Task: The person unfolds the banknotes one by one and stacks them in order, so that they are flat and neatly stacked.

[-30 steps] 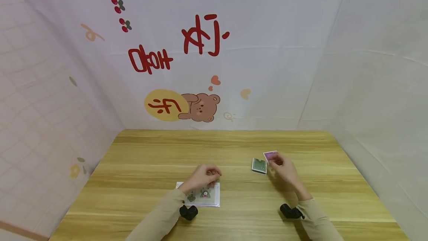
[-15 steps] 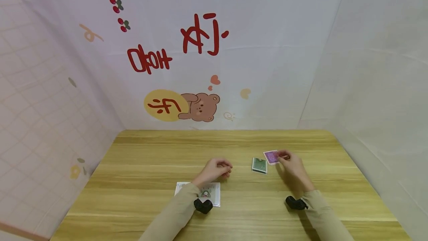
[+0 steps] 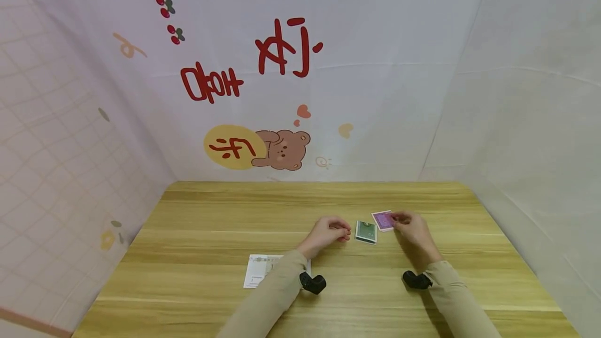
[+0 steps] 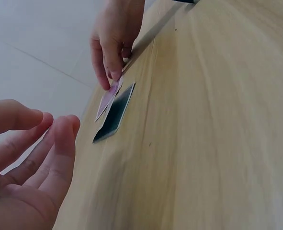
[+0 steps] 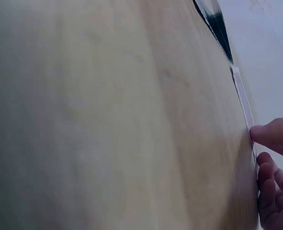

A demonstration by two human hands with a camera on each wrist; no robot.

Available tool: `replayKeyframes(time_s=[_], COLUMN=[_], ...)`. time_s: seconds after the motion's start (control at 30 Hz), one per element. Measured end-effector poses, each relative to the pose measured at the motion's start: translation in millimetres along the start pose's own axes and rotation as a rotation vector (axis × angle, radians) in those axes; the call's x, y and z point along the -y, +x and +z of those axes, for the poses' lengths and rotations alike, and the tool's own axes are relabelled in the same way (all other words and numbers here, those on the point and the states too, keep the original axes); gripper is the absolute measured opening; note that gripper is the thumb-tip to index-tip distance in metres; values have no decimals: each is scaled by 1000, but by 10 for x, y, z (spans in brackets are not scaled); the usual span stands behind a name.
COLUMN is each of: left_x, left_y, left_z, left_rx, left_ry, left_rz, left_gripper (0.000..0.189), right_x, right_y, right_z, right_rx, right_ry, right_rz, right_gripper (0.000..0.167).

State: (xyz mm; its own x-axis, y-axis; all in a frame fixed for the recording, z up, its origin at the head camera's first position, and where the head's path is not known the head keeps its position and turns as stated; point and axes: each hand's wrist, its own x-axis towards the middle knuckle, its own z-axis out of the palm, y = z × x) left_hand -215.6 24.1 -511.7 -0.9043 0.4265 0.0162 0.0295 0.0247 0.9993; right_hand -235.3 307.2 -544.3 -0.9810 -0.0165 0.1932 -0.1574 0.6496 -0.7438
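A purple card (image 3: 383,220) with a white border lies on the wooden table. My right hand (image 3: 415,231) pinches its right edge between thumb and fingers; the right wrist view shows the thumb (image 5: 275,134) on top at the edge. To the left of the purple card is a green card (image 3: 366,232), also white-bordered, with a raised, layered look along its near side. Just left of the green card hovers my left hand (image 3: 327,233), fingers loosely bent and holding nothing. In the left wrist view its fingertips stay apart from both cards.
A white printed sheet (image 3: 256,273) lies left of centre, partly covered by my left sleeve (image 3: 277,288). Behind the table (image 3: 211,213) hangs a pale patterned cloth (image 3: 375,119), with more cloth along both sides. Each wrist carries a black camera.
My left hand has travelled right, from over the printed sheet to beside the green card. My right hand has slid from the purple card's middle to its right edge, uncovering more of it.
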Motion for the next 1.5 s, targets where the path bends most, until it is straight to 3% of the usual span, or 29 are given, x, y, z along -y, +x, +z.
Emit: replayKeyframes(time_s=[0.2,0.4,0.6,0.73,1.0,1.3,1.4,1.5], left_x=[24,-30,-40,-53,-45,-29,-32,-37], left_y=[95,156,228,303,446,517,529,544], left_z=[237,484,713,824,961,1001,1016,1041], left_rx=[-21,-44,-73,-98,-168,-211,-230,-259], left_ry=[-15,-28,12,93,192,251,199,91], left_rz=[-20,-38,-90,-120,-144,-187,-205,-230], left_gripper=[13,25,35,35,28,17,23,28], right_x=[-39,-61,-54,-37,-30,-40,-45,-52], right_y=[0,-19,-31,-28,-33,-57,-60,-61], right_z=[-47,-70,-86,-94,-106,-99,-103,-105], right_rx=[-1,13,17,25,42,29,34,43], right_ry=[-14,20,33,16,-7,29,32,38], right_rz=[-4,8,14,10,13,-14,-20,-22], right_gripper=[25,25,25,25,23,20,20,19])
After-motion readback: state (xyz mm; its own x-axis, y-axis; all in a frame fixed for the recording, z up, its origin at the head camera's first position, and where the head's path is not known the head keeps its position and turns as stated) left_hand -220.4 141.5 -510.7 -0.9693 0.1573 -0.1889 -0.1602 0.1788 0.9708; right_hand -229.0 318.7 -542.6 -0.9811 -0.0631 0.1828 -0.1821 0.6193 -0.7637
